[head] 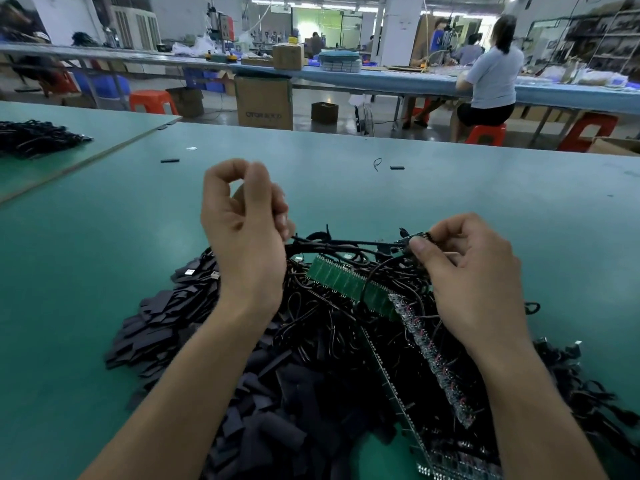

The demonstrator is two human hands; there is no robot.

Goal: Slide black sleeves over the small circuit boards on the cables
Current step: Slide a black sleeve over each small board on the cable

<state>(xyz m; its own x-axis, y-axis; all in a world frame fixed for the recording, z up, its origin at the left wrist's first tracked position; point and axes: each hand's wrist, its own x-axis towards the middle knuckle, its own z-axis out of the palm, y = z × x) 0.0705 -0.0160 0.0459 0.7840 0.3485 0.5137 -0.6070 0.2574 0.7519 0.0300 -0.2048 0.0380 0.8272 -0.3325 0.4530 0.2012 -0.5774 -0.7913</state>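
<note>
Green table (104, 237) fills the front of a big workshop, and other people work at long benches far behind.

From the head camera, the left hand (242, 230) is lifted with its fingers curled. The lower ones seem to close on one end of a thin black cable (329, 242). No sleeve shows in that hand. The right hand (464, 271) pinches a small circuit board (414, 237) between thumb and fingertips at the cable's other end, above a tangled heap of cables (329, 341). A pile of black sleeves (180, 327) lies just beside the left wrist. A long green strip of boards (346, 282) rests on the heap.

The cable is mixed up with the heap, so a hard pull may snag it or drag others along. The board is tiny and could slip out of the pinch. A sleeve pushed on crooked may catch on the board's edge.
</note>
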